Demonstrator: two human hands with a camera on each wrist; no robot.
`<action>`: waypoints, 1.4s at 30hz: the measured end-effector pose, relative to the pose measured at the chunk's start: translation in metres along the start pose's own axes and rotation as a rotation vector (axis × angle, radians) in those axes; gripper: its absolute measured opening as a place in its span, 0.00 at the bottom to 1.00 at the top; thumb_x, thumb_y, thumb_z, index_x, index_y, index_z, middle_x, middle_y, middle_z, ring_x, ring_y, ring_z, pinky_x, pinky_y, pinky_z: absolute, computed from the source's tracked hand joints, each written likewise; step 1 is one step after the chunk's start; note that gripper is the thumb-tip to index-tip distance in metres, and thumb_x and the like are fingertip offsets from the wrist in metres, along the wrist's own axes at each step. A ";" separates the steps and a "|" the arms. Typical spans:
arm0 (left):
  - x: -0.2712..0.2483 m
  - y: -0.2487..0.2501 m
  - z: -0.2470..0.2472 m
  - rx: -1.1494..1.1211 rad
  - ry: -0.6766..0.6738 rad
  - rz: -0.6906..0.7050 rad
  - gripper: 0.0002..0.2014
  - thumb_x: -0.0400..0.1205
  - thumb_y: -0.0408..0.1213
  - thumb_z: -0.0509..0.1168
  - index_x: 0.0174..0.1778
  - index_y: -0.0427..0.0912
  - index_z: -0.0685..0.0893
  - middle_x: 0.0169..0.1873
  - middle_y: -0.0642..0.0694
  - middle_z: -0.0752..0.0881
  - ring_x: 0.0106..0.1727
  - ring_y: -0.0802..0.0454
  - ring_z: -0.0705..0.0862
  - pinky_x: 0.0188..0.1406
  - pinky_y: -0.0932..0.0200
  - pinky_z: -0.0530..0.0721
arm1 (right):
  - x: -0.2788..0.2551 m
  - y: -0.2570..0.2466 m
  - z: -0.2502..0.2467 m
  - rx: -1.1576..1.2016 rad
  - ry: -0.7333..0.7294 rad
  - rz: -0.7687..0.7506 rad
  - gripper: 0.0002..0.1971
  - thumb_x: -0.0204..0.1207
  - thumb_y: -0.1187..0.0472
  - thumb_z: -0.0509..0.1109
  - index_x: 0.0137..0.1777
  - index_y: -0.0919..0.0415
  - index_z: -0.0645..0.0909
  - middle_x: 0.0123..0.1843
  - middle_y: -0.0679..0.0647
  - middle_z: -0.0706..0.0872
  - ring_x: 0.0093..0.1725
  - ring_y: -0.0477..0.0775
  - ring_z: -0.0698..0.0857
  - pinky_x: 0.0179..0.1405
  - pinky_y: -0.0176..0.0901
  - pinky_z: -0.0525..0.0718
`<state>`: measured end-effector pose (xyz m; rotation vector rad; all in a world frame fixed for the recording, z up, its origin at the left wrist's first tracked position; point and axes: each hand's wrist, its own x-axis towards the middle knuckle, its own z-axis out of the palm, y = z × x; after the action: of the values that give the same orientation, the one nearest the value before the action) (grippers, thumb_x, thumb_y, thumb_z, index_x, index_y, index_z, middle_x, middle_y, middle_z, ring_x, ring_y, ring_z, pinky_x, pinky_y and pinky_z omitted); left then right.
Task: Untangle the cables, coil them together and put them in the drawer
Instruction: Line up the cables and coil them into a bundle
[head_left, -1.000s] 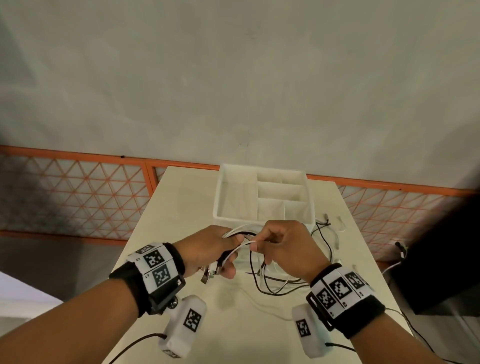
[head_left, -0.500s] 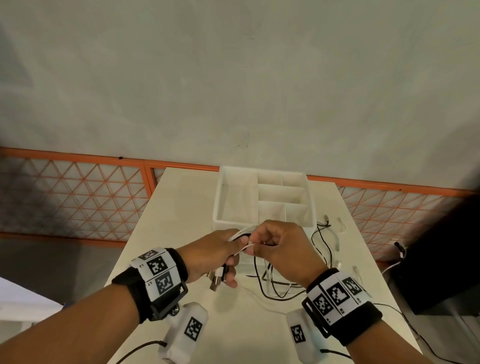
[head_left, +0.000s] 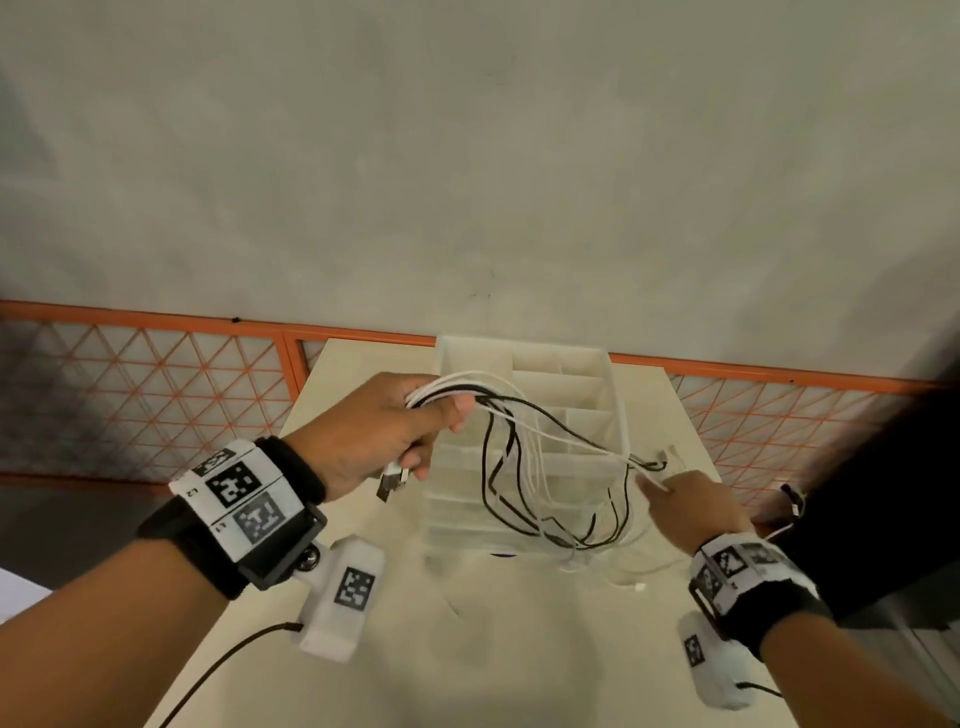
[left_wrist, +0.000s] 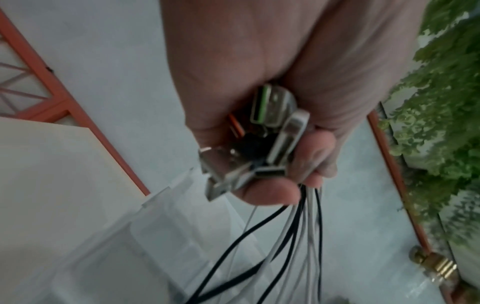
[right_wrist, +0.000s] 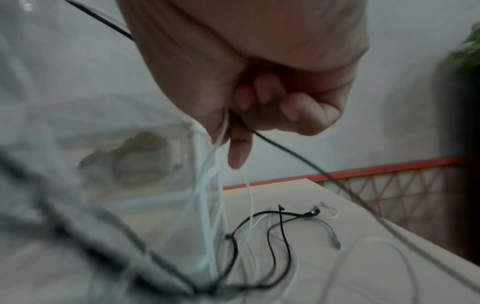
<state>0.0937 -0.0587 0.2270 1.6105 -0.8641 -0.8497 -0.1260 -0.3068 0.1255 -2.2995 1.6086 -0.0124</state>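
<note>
The left hand (head_left: 384, 431) grips the cables (head_left: 524, 467) in a fist by their plugs (left_wrist: 262, 139), above the drawer (head_left: 615, 384); the right hand (head_left: 691, 506) pinches a few strands lower down. The loops sag to the table (head_left: 363, 364), tails lying loose there. To coil well, keep the plugs level and draw the strands through the right fingers (right_wrist: 240, 148) gently, freeing crossings before winding.

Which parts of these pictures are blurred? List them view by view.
Head view: the white drawer organiser is smeared by motion; the left hand stays fairly sharp. Left wrist view: the USB plugs are soft, the organiser below blurred. Right wrist view: the near cables are heavily blurred; the right hand and the cable ends on the table are clearer.
</note>
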 end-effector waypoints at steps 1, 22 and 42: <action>0.000 -0.003 0.001 0.043 -0.007 -0.019 0.14 0.83 0.44 0.68 0.40 0.36 0.83 0.16 0.49 0.70 0.19 0.52 0.69 0.26 0.58 0.81 | 0.009 0.003 -0.007 0.073 0.010 0.010 0.20 0.82 0.41 0.63 0.44 0.55 0.89 0.43 0.57 0.91 0.42 0.62 0.87 0.35 0.44 0.77; -0.010 -0.025 0.010 0.282 0.054 -0.148 0.20 0.82 0.47 0.70 0.47 0.28 0.84 0.20 0.51 0.75 0.21 0.50 0.74 0.25 0.60 0.68 | -0.036 0.009 0.004 0.116 -0.137 -0.258 0.21 0.73 0.64 0.70 0.63 0.43 0.87 0.40 0.45 0.92 0.44 0.49 0.89 0.53 0.47 0.88; -0.044 -0.044 0.036 -0.349 -0.059 -0.180 0.31 0.81 0.58 0.66 0.57 0.28 0.85 0.37 0.38 0.82 0.34 0.48 0.80 0.26 0.60 0.79 | -0.124 -0.089 -0.012 0.739 -0.389 -0.748 0.12 0.77 0.63 0.75 0.56 0.47 0.88 0.39 0.50 0.92 0.32 0.53 0.85 0.29 0.47 0.86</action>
<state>0.0463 -0.0295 0.1813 1.3730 -0.5772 -1.1133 -0.0918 -0.1694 0.1836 -1.9768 0.3823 -0.2669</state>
